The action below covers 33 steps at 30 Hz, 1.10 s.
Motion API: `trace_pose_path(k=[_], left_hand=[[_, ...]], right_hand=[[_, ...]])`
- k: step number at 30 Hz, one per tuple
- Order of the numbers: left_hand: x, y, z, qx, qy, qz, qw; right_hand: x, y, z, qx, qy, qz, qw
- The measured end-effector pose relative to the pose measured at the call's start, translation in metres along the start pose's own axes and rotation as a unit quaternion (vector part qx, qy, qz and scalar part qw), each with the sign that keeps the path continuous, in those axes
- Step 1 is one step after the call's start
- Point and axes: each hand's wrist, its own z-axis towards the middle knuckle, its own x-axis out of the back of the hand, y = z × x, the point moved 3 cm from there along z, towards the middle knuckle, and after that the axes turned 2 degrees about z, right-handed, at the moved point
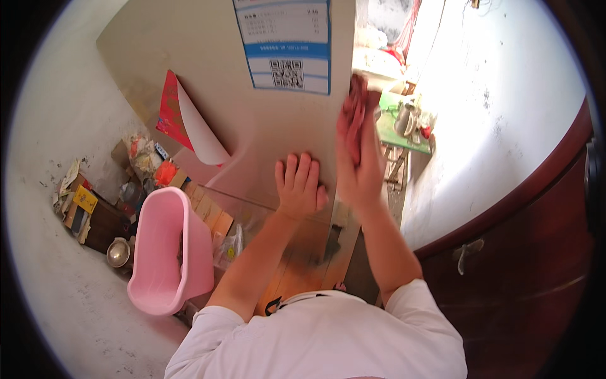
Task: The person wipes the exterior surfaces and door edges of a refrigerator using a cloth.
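In front of me stands a tall, pale, glossy appliance front (227,113), probably a refrigerator door. My left hand (298,186) rests flat on its lower part, palm down, holding nothing. A dark red cloth (356,106) is bunched in my right hand (362,175), at the right edge of the panel. The right hand and cloth are slightly blurred, and the fingers are partly hidden behind the cloth. A blue and white printed label (289,47) with a code is stuck above my left hand. To the left, a red paper sheet (177,113) has a curled corner showing its white back.
A pink plastic baby bathtub (158,251) stands at left beside cluttered boxes and bags (142,156) and a metal bowl (118,252). Beyond the panel's right edge, a green tabletop (402,135) carries a metal jug (405,119). A dark red wooden door (516,293) is at right.
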Motion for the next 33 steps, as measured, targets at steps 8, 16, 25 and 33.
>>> trace_pose_path(k=[8, 16, 25, 33], left_hand=[[0.007, -0.002, -0.006, -0.019, -0.031, 0.026, 0.999], [0.005, 0.003, 0.001, -0.022, -0.029, 0.015, 0.999], [0.012, 0.003, 0.005, 0.006, -0.024, -0.006, 1.000], [0.056, -0.017, 0.095, -0.021, 0.016, -0.002, 1.000]], right_hand=[[0.002, -0.035, 0.115, 0.075, -0.038, 0.019, 0.996], [-0.001, -0.028, 0.088, 0.162, -0.017, -0.001, 0.987], [0.004, -0.045, 0.164, 0.095, -0.043, 0.023, 0.994], [0.002, -0.034, 0.159, 0.125, -0.022, 0.035, 0.991]])
